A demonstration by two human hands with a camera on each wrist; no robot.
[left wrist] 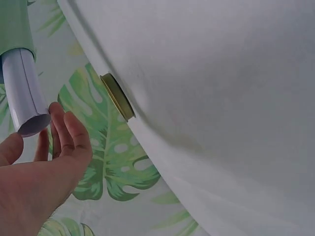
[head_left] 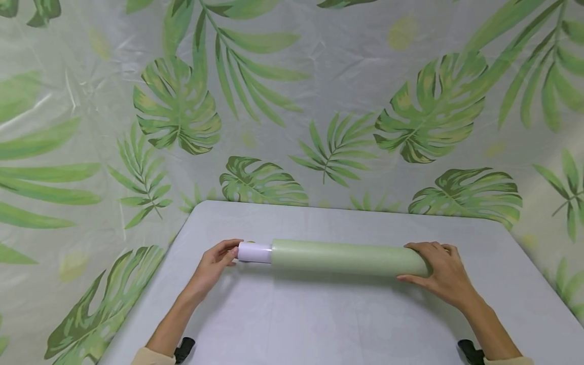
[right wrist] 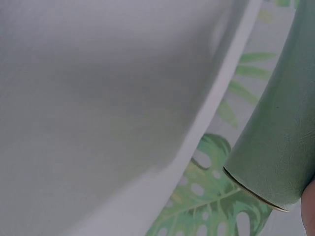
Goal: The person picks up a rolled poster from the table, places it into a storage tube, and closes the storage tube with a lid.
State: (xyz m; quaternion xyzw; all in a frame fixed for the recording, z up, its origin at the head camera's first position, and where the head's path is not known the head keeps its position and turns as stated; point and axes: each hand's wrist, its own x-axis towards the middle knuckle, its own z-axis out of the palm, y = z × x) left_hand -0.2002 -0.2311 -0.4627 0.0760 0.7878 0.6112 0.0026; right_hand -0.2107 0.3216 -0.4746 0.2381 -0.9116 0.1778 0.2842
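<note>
A long pale green tube [head_left: 337,257] is held level above the white table, with a rolled sheet of white paper [head_left: 255,252] sticking out of its left end. My left hand [head_left: 220,258] pinches the free end of the roll, thumb in front and fingers behind; the left wrist view shows the roll's hollow end [left wrist: 34,124] beside the fingertips. At the tube's other end, my right hand [head_left: 440,268] grips it with the thumb below and fingers over the top. In the right wrist view only a sliver of that hand [right wrist: 309,209] shows, beside the tube's gold-edged end [right wrist: 256,196].
A round gold-coloured lid [left wrist: 117,97] sits on the table behind the paper roll, mostly hidden in the head view. The white table [head_left: 319,324] has rounded far corners. A leaf-patterned sheet [head_left: 337,91] hangs behind and at the sides.
</note>
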